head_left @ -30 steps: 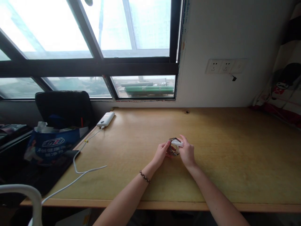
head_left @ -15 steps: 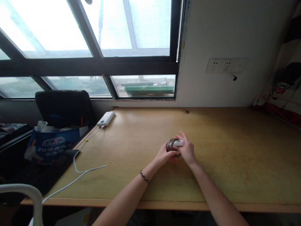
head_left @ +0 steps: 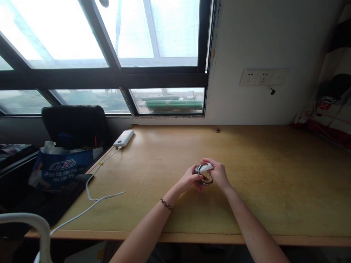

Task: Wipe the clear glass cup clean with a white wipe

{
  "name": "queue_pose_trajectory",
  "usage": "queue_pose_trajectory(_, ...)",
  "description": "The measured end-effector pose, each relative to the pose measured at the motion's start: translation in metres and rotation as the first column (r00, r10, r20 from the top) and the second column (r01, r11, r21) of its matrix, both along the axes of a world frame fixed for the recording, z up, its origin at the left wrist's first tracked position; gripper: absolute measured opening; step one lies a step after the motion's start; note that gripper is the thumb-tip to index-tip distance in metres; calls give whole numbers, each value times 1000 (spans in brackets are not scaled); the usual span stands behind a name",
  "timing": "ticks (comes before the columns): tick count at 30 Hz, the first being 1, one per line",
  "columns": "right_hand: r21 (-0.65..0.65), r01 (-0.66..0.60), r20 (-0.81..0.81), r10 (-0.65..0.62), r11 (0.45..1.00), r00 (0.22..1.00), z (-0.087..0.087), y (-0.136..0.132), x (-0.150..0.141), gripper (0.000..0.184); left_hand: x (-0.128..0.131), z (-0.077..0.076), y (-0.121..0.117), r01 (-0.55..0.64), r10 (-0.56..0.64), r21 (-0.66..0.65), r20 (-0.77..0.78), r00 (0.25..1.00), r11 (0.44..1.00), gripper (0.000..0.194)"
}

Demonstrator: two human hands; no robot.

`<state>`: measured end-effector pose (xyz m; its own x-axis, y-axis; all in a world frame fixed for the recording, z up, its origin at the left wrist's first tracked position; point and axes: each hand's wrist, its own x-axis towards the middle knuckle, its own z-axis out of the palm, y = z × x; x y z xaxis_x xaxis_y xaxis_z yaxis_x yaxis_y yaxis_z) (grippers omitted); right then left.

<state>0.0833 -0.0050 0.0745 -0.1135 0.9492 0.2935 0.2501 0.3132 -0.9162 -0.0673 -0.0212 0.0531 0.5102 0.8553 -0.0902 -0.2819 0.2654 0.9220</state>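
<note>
Over the middle of the wooden desk (head_left: 175, 215), both hands meet around a small ring-shaped thing (head_left: 210, 181) with a dark and pale pattern; its exact kind is unclear. My left hand (head_left: 189, 176), braided bracelet on its wrist, grips the ring's left side, the thumb lying across the front. From the right, my right hand (head_left: 218, 174) pinches a white piece (head_left: 205, 168) against the ring's top. Whether that white piece is a separate cloth or paper, or part of the ring, I cannot tell. Fingers hide much of the ring.
A white power bank (head_left: 124, 139) lies at the desk's back left corner, its white cable (head_left: 87, 190) running down the left side. Beyond that edge are a black chair (head_left: 75, 122) and a blue bag (head_left: 61, 166). A curved white tube (head_left: 30, 218) stands at front left.
My right hand has turned, its fingers folding down over the top of the ring. More of the white piece and the ring's opening show now. My left hand has shifted slightly left.
</note>
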Motion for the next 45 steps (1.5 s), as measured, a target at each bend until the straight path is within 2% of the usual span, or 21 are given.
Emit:
queue_pose_trajectory(4, -49, 146, -61, -149, 988, 987, -7, 5, 1, 36, 14, 2, -2, -218, 204, 194, 92, 975, 956, 65)
queue_pose_trajectory(7, -70, 177, -72, -182, 982, 981, -13, 5, -1, 41, 17, 4, -2, -294, 272, 325, 114, 956, 899, 61)
queue_pose_trajectory(9, -44, 203, -55, -205, 978, 977, -16, 3, -4, 43, 17, 5, -2, -326, 306, 351, 113, 945, 878, 61)
queue_pose_trajectory(13, 78, 284, -36, -282, 956, 959, -17, -6, -8, 49, 21, 5, -4, -350, 327, 183, 142, 934, 919, 65)
queue_pose_trajectory(16, 173, 346, -16, -348, 922, 937, -13, -10, -8, 53, 27, 5, -7, -167, 150, 71, 203, 968, 983, 55)
queue_pose_trajectory(18, 220, 341, 6, -351, 914, 936, -10, -12, -8, 55, 29, 6, -8, -73, 66, 15, 284, 956, 997, 53)
queue_pose_trajectory(19, 240, 312, 22, -327, 919, 945, -9, -12, -8, 56, 28, 7, -8, -81, 83, -20, 326, 942, 996, 51)
queue_pose_trajectory(22, 274, 160, 65, -185, 948, 981, -6, -13, -10, 58, 22, 7, -3, -219, 255, -135, 392, 884, 966, 40)
queue_pose_trajectory(24, 256, 84, 52, -100, 963, 994, -3, -13, -12, 58, 15, 6, 1, -293, 339, -175, 388, 857, 940, 34)
queue_pose_trajectory(27, 182, 61, -80, -47, 981, 996, 3, -13, -14, 48, 8, 5, 5, -350, 394, -182, 395, 830, 919, 33)
queue_pose_trajectory(32, 51, -44, -307, 58, 998, 950, 7, -7, -9, 20, 6, 8, 7, -351, 421, -238, 414, 807, 906, 39)
queue_pose_trajectory(34, 11, -80, -353, 78, 997, 932, 4, -3, -5, 15, 3, 11, 8, -336, 425, -270, 427, 798, 902, 45)
queue_pose_trajectory(36, -20, -60, -366, 48, 998, 929, 0, 0, -3, 17, -1, 13, 9, -329, 433, -297, 436, 789, 897, 48)
queue_pose_trajectory(41, -83, -15, -254, -6, 996, 967, -1, -5, -2, 34, -4, 17, 10, -291, 413, -334, 390, 823, 896, 49)
queue_pose_trajectory(43, -16, 21, -106, -23, 1000, 994, 2, -11, -4, 38, -2, 17, 9, -286, 404, -341, 356, 842, 896, 51)
queue_pose_trajectory(45, 121, 68, 85, -79, 990, 993, 2, -16, -8, 37, 3, 17, 7, -294, 405, -344, 318, 857, 892, 54)
